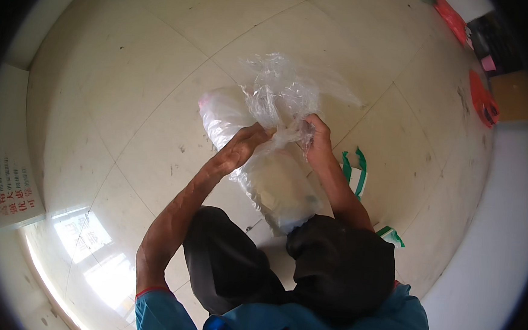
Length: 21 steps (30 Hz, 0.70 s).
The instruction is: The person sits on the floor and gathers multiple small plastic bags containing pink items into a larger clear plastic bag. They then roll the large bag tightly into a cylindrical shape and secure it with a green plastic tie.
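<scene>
A clear plastic bag [284, 187] with pale contents I cannot make out lies between my knees on the floor. Its loose, crumpled upper part [274, 93] spreads away from me. My left hand [245, 144] is closed on the bag's gathered neck, fingers bunched at its left side. On the other side, my right hand [318, 138] pinches the crinkled plastic. A shiny white package [222, 111] with a pinkish corner lies just beyond my left hand, partly covered by the clear bag and that hand.
Right of my right forearm lies a white item with green straps [355, 176]; a smaller green-and-white piece [391, 236] is nearer my knee. Red plastic bags [481, 99] and a brown box [516, 96] stand at the far right. A printed white board [13, 156] is at the left.
</scene>
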### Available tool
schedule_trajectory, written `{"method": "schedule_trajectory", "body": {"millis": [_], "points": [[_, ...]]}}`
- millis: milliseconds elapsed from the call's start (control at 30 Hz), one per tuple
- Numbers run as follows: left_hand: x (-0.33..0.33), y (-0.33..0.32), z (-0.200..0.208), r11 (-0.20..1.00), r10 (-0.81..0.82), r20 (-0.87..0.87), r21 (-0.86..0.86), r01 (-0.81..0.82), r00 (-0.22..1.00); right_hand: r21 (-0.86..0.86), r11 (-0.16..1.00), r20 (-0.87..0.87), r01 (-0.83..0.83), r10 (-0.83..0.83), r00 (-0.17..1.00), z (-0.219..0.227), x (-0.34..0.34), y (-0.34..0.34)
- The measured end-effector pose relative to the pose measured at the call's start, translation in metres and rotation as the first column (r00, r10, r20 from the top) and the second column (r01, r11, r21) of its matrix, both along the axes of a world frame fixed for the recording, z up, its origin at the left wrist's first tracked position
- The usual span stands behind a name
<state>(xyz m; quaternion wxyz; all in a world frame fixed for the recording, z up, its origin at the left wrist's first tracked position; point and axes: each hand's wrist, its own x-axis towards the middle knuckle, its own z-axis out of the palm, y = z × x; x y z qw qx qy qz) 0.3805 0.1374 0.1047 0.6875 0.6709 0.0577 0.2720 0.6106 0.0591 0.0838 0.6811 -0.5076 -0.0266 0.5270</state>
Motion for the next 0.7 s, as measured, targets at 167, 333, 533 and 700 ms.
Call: {"method": "schedule_trajectory", "body": {"millis": [167,333,533,700], "points": [[0.033,-0.022,0.068,0.988,0.126,-0.329,-0.045,-0.148,0.936,-0.157,0.987,0.183,-0.030,0.059,0.981,0.053,-0.035,0.016],[0.034,-0.013,0.079,0.872,0.316,-0.472,-0.198,-0.448,0.823,-0.151,0.976,-0.128,-0.156,0.137,0.982,0.045,-0.033,0.028],[-0.013,0.012,0.062,0.513,0.313,-0.046,-0.832,-0.210,0.949,-0.101,0.995,-0.148,-0.010,-0.005,0.989,-0.011,-0.004,0.029],[-0.080,-0.020,0.018,0.521,0.503,0.002,-0.798,-0.302,0.864,-0.344,0.939,-0.038,-0.026,0.014,0.999,-0.050,-0.009,0.009]]}}
